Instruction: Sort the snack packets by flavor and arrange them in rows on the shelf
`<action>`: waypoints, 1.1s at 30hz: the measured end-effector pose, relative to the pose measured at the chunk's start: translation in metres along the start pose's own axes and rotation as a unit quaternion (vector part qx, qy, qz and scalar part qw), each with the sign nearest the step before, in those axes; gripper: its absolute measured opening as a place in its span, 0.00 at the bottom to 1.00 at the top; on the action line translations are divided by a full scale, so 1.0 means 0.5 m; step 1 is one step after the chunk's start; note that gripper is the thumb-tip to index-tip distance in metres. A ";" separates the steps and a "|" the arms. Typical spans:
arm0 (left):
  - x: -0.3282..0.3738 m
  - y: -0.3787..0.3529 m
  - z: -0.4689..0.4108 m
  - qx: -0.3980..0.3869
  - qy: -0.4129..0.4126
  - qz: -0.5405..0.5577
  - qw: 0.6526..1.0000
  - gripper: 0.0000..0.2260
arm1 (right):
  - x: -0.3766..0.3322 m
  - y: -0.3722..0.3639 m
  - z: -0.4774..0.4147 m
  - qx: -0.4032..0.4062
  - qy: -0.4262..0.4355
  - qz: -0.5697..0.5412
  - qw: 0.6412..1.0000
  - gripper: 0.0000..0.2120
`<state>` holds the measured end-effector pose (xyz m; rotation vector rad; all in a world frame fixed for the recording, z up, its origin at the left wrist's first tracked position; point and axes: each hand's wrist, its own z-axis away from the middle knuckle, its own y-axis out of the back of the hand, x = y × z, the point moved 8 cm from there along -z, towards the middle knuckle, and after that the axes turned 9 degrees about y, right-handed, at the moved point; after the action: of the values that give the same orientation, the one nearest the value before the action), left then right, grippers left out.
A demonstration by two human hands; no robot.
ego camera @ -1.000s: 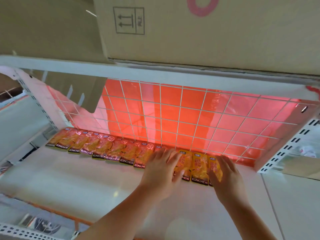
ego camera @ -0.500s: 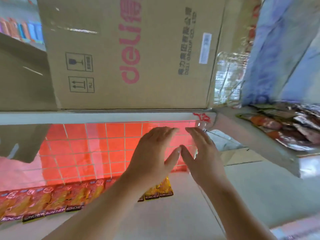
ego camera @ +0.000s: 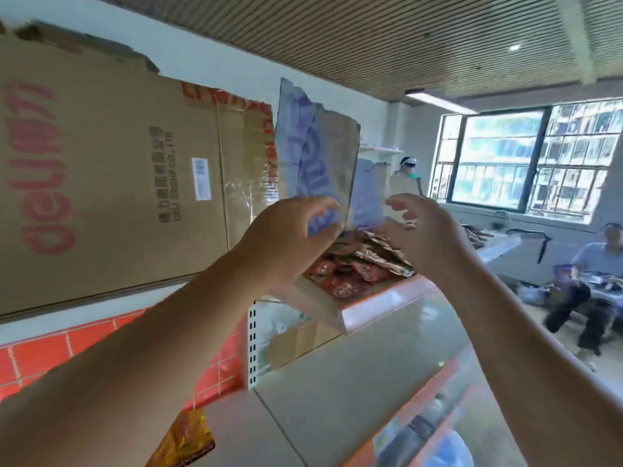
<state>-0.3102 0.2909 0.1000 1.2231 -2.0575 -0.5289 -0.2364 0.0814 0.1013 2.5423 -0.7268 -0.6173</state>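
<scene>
A heap of snack packets (ego camera: 360,264), red and silvery brown, lies on the upper shelf (ego camera: 381,308) to the right. My left hand (ego camera: 286,241) is raised in front of the heap's left side, fingers loosely curled, holding nothing. My right hand (ego camera: 424,230) hovers over the heap's right side with fingers spread and slightly bent, also holding nothing. One yellow-orange packet (ego camera: 185,439) shows on the lower shelf at the bottom, under my left forearm.
A big cardboard box (ego camera: 111,183) with red lettering stands on the upper shelf at left. A torn blue-and-brown carton (ego camera: 317,153) stands behind the heap. A red grid back panel (ego camera: 43,355) lines the lower shelf. Two people (ego camera: 603,261) are near the window at right.
My view swung up and right from the lower shelf's packet row to the upper shelf. Both hands rose from the row and now hover by the heap of packets.
</scene>
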 end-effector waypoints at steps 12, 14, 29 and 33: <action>0.138 -0.337 -0.226 -0.156 0.065 -0.121 0.978 0.15 | 0.435 0.195 -0.031 -0.085 -0.064 0.036 0.994 0.09; 0.143 -0.376 -0.244 -0.164 0.089 -0.115 0.976 0.15 | 0.471 0.205 -0.036 -0.101 -0.051 0.049 0.992 0.10; 0.135 -0.622 -0.343 -0.283 0.112 -0.205 0.930 0.22 | 0.652 0.035 -0.117 -0.249 -0.037 0.046 0.967 0.19; 0.133 -0.658 -0.364 -0.292 0.092 -0.246 0.920 0.16 | 0.645 -0.048 -0.157 -0.312 -0.087 -0.040 0.945 0.15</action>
<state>-0.0012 0.0750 0.0383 1.3366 -1.2752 -1.1202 0.0599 -0.0636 0.0576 1.9512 -0.3941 -0.9370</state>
